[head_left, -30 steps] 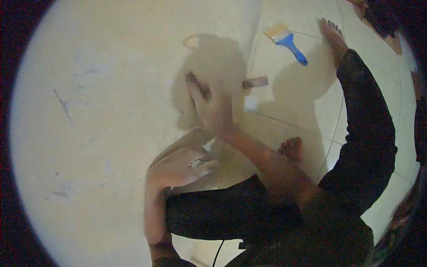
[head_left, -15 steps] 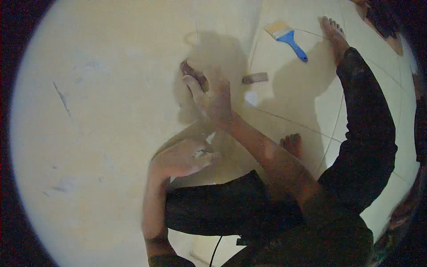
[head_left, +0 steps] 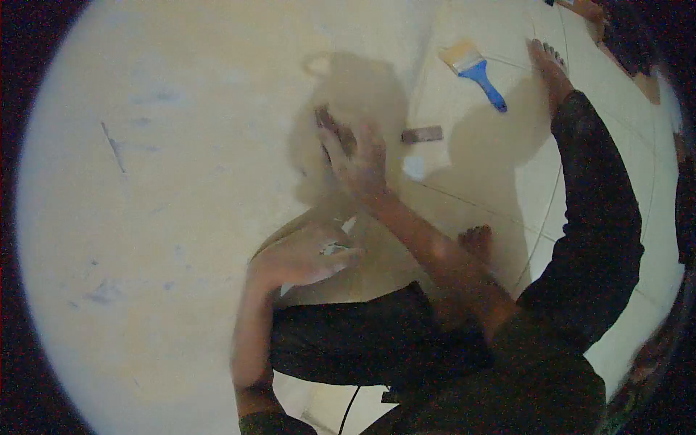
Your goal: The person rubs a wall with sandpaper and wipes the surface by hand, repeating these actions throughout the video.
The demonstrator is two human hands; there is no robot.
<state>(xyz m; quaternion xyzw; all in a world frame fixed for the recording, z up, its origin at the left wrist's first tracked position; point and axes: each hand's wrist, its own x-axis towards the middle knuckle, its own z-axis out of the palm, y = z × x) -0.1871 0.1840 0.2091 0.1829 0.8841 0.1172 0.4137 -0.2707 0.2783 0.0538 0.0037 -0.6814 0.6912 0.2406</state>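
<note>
My right hand [head_left: 359, 163] is closed around a dark brown piece of sandpaper [head_left: 324, 119], pressed against the pale wall [head_left: 181, 196]. A shadow falls on the wall around that hand. Below and to the left, my left hand [head_left: 308, 255] is curled in, its fingers bent over in front of my leg. Small whitish bits [head_left: 349, 224] show at its fingers; what it holds, if anything, I cannot make out.
A blue-handled paintbrush [head_left: 478, 76] lies on the tiled floor [head_left: 616, 156]. Nearer the wall are a small brown strip [head_left: 422, 135] and a white scrap [head_left: 414, 168]. My bare foot [head_left: 549, 58] rests beyond the brush. Part of another person [head_left: 629, 40] shows at the upper right.
My right hand and the sandpaper have shifted slightly right and down in the view. The whole view has tilted a little, and my left hand keeps its curled pose.
</note>
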